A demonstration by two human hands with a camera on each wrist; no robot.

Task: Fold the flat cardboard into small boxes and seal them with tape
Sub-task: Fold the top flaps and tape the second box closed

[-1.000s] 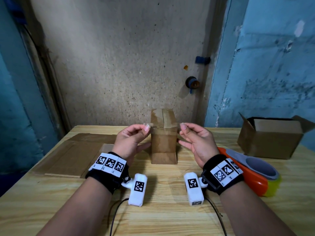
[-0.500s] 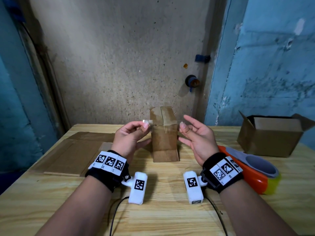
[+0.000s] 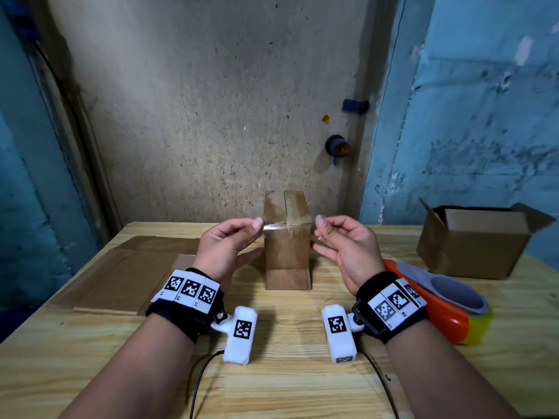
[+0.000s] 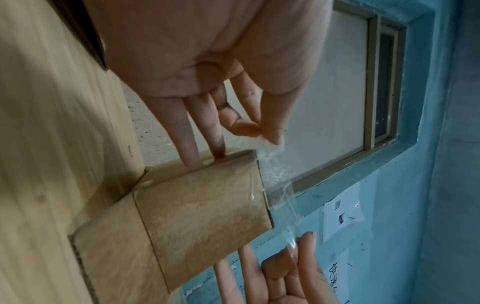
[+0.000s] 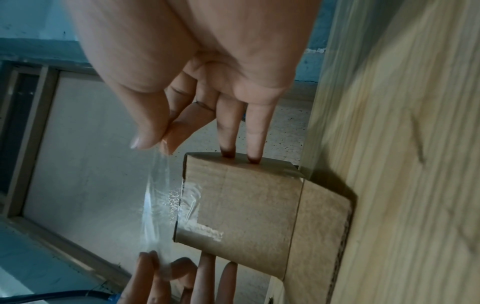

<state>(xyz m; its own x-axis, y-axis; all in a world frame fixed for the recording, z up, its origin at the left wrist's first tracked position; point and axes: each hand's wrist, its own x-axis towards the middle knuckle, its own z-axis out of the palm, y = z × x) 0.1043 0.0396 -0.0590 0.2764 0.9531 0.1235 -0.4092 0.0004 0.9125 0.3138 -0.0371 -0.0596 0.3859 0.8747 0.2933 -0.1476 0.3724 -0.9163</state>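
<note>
A small brown cardboard box (image 3: pixel 287 252) stands upright on the table's middle, its top flaps closed. A strip of clear tape (image 3: pixel 276 226) stretches across its top front edge. My left hand (image 3: pixel 257 223) pinches the tape's left end between thumb and forefinger; my right hand (image 3: pixel 317 220) pinches the right end. In the left wrist view the tape (image 4: pixel 280 191) hangs just off the box (image 4: pixel 202 205), and two lower fingers (image 4: pixel 191 156) touch the box's side. In the right wrist view two fingers (image 5: pixel 253 152) touch the opposite side of the box (image 5: pixel 246 205), beside the tape (image 5: pixel 158 197).
Flat cardboard sheets (image 3: pixel 121 267) lie on the wooden table (image 3: pixel 287 382) at the left. An open cardboard box (image 3: pixel 478 246) stands at the far right, with an orange tape dispenser (image 3: pixel 438 300) in front of it. A wall rises close behind the table.
Half a second ago my right hand's fingers were spread beside the box; now they pinch the tape's right end. The strip is drawn taut over the box's top edge.
</note>
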